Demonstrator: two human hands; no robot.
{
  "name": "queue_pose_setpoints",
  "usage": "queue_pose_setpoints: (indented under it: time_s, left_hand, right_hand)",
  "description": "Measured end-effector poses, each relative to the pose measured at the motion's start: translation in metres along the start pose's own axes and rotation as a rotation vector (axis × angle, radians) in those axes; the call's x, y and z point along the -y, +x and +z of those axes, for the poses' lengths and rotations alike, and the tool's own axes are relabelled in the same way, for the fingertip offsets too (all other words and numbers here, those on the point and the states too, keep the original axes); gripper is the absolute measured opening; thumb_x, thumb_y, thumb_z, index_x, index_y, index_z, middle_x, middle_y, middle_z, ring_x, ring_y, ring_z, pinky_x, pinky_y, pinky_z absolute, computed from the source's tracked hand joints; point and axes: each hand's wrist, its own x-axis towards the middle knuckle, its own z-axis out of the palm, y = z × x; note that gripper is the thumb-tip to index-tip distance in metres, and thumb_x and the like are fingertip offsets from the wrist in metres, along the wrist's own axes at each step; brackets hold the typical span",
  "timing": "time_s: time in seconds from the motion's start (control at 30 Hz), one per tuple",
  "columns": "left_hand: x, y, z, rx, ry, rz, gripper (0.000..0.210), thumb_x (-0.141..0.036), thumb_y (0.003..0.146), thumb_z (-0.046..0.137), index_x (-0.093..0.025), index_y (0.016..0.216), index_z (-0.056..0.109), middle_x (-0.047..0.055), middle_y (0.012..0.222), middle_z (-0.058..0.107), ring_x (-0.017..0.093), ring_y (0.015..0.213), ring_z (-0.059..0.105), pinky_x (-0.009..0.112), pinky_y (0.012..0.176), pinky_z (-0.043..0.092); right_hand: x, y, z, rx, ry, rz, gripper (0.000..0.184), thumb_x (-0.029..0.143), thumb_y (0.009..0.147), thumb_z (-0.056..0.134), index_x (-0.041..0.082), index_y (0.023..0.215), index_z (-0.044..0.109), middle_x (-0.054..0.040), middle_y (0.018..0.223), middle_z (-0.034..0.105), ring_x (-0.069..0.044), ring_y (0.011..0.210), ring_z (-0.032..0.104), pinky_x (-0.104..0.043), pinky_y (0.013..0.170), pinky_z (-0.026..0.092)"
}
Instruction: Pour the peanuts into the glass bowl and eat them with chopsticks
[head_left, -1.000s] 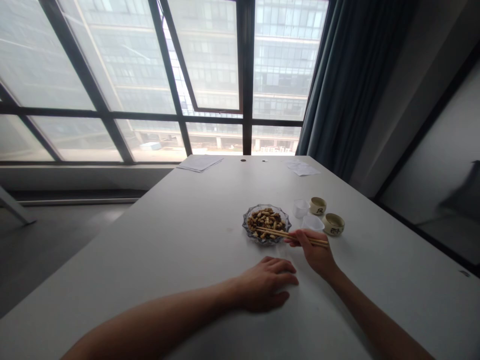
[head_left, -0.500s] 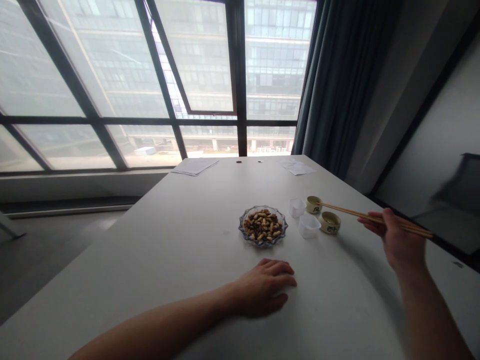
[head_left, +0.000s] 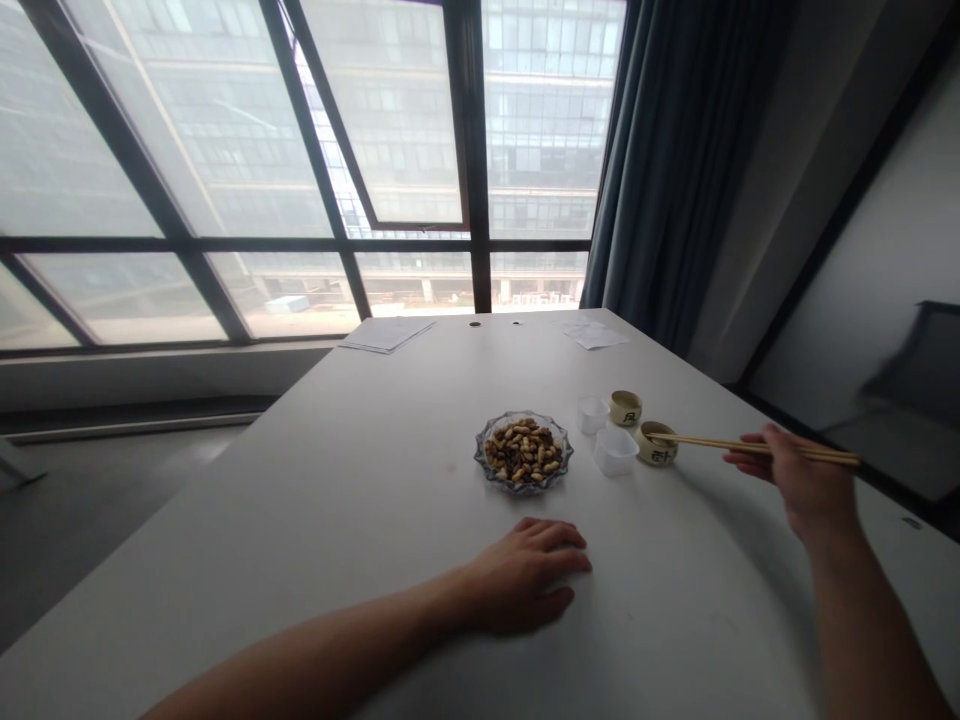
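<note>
My right hand [head_left: 802,482] is closed around a pair of wooden chopsticks [head_left: 720,442]. Their tips reach into the nearer small ceramic cup [head_left: 658,455], which bears dark lettering. Just behind it stands a matching cup [head_left: 625,412]. Two clear plastic cups, a nearer one [head_left: 616,455] and a farther one [head_left: 592,416], sit to the left of the ceramic pair. My left hand [head_left: 529,578] rests on the table, fingers spread and holding nothing. Beyond it is a scalloped glass dish [head_left: 486,480] filled with peanuts [head_left: 526,450] in the shell and some darker bits. What the cups contain is hard to make out.
The white table [head_left: 300,500] stretches away toward large windows [head_left: 405,120]. Paper sheets lie at its far left [head_left: 386,335] and far right [head_left: 596,335]. A dark curtain [head_left: 667,180] hangs at the right, and a dark chair [head_left: 926,350] stands beyond the table's right side.
The chopstick tips have moved from the farther ceramic cup to the nearer one, with my right hand shifting slightly downward. My left hand stays in place on the table.
</note>
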Motion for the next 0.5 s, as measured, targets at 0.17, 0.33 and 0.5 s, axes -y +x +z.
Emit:
queue_pose_setpoints:
  time_s: [0.17, 0.33, 0.5]
  left_hand:
    - [0.000, 0.000, 0.000, -0.005, 0.001, -0.005, 0.041, -0.029, 0.099, 0.065, -0.029, 0.140, 0.061, 0.009, 0.148, 0.061, 0.030, 0.140, 0.056, 0.044, 0.122, 0.040]
    - [0.001, 0.000, 0.001, -0.007, 0.000, -0.002, 0.041, -0.029, 0.099, 0.066, -0.029, 0.140, 0.061, 0.009, 0.148, 0.061, 0.030, 0.139, 0.057, 0.043, 0.121, 0.040]
    - [0.001, 0.001, 0.001, -0.001, 0.010, -0.004, 0.040, -0.029, 0.099, 0.065, -0.029, 0.139, 0.061, 0.009, 0.148, 0.061, 0.030, 0.140, 0.056, 0.044, 0.121, 0.040]
  right_hand:
    - [-0.001, 0.004, -0.002, -0.026, -0.021, 0.065, 0.022, 0.034, 0.084, 0.076, 0.018, 0.069, 0.075, -0.0120, 0.063, 0.075, -0.025, 0.046, 0.074, -0.030, 0.045, 0.061]
    - [-0.005, 0.010, -0.008, -0.052, -0.049, -0.007, 0.027, 0.033, 0.089, 0.069, 0.021, 0.065, 0.073, -0.0105, 0.055, 0.072, -0.027, 0.041, 0.072, -0.028, 0.037, 0.057]
    - [0.002, 0.010, -0.008, -0.114, -0.021, 0.096, 0.030, 0.030, 0.090, 0.068, 0.022, 0.062, 0.072, -0.0099, 0.055, 0.072, -0.024, 0.041, 0.071, -0.026, 0.036, 0.055]
